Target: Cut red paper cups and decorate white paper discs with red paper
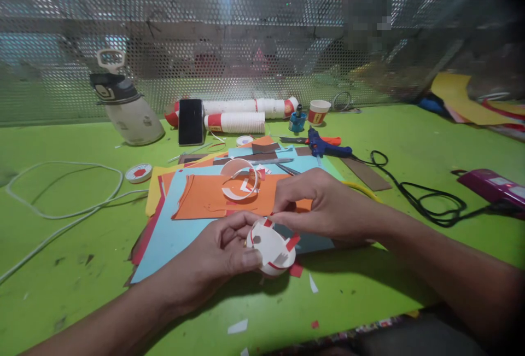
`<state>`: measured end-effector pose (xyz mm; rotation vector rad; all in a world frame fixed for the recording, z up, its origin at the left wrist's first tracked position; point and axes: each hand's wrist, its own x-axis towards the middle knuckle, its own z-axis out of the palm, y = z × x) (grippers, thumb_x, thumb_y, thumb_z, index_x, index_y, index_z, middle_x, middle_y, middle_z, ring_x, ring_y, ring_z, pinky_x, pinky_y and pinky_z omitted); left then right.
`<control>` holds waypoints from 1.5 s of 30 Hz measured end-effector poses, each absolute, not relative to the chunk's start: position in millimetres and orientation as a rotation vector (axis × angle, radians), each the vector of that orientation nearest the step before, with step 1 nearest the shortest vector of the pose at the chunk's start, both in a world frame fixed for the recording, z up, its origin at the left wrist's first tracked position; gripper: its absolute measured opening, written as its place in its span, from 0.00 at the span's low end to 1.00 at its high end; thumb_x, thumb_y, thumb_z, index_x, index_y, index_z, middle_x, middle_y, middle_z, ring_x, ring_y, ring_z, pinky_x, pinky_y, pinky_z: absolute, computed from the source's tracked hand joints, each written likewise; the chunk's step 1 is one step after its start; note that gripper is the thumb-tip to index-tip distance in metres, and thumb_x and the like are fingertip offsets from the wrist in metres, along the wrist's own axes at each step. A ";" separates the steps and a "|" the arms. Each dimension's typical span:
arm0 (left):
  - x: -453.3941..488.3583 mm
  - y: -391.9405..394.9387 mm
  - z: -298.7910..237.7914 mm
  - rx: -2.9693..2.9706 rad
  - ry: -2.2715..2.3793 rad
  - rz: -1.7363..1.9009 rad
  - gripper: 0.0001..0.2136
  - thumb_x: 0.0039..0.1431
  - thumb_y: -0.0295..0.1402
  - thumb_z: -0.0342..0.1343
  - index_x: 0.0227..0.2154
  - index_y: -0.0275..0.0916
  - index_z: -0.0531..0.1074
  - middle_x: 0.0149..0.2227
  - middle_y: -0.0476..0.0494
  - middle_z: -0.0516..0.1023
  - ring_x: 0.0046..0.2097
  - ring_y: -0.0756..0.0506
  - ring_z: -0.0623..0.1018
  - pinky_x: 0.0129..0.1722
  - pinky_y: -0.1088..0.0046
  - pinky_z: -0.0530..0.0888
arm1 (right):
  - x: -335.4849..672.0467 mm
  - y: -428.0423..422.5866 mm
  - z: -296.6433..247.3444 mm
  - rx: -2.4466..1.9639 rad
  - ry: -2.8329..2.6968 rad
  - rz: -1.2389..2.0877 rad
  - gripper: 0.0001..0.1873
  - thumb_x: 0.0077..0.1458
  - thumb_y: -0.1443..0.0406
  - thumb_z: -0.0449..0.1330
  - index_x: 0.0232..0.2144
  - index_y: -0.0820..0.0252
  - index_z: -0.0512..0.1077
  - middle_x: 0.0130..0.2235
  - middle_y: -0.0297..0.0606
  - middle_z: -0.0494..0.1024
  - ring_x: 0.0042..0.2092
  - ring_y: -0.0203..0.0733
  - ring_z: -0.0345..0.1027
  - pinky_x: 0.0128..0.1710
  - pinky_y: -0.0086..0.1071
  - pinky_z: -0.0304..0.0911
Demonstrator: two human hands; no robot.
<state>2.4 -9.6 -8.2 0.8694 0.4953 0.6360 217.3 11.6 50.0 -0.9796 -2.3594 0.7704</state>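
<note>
Presently in hand: one small, shallow white paper piece (274,257), round, red along parts of its rim, with a notched wall and a red tab (292,242) standing up at the right; a second red bit shows at the top edge. Position: above the front of the tabletop (172,323), at the near edge of the blue sheet (164,257). Obscured: its underside and far-left wall, covered by me; a grey spot on its inner face, too small to identify; whether its base touches the tabletop, I cannot tell. Both my forearms run out of view, the left at the bottom, the right at the right edge. Left hand (219,249): palm turned inward, fingers curled behind the rim, thumb laid over the front, closed firmly on the piece. Right hand (318,203): arched over from the right, knuckles up, thumb and forefinger drawn close together at the upper red bit; whether they grip it or only touch, I cannot tell.
</note>
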 end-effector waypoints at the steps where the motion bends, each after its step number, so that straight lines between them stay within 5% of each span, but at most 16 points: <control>1: 2.3 -9.8 -8.7 0.869 0.497 0.633 0.19 0.46 0.35 0.71 0.40 0.35 0.74 0.35 0.46 0.78 0.35 0.51 0.77 0.36 0.79 0.71 | 217.1 11.5 49.9 -0.982 -2.362 0.765 0.09 0.54 0.71 0.60 0.22 0.63 0.73 0.25 0.33 0.74 0.27 0.34 0.64 0.28 0.28 0.58; 37: 1.9 -9.4 -7.2 0.879 0.502 0.647 0.18 0.46 0.34 0.71 0.38 0.35 0.71 0.32 0.46 0.77 0.34 0.50 0.76 0.36 0.75 0.71 | 215.1 11.6 48.7 -0.980 -2.328 0.732 0.08 0.52 0.72 0.61 0.22 0.66 0.74 0.24 0.34 0.73 0.26 0.33 0.63 0.27 0.28 0.59; 45: 0.5 -9.8 -11.7 0.871 0.481 0.647 0.20 0.48 0.37 0.69 0.41 0.35 0.72 0.36 0.42 0.78 0.36 0.47 0.77 0.39 0.71 0.72 | 217.3 10.9 56.5 -1.048 -2.241 0.760 0.09 0.56 0.65 0.61 0.29 0.64 0.79 0.27 0.36 0.79 0.28 0.36 0.68 0.29 0.29 0.62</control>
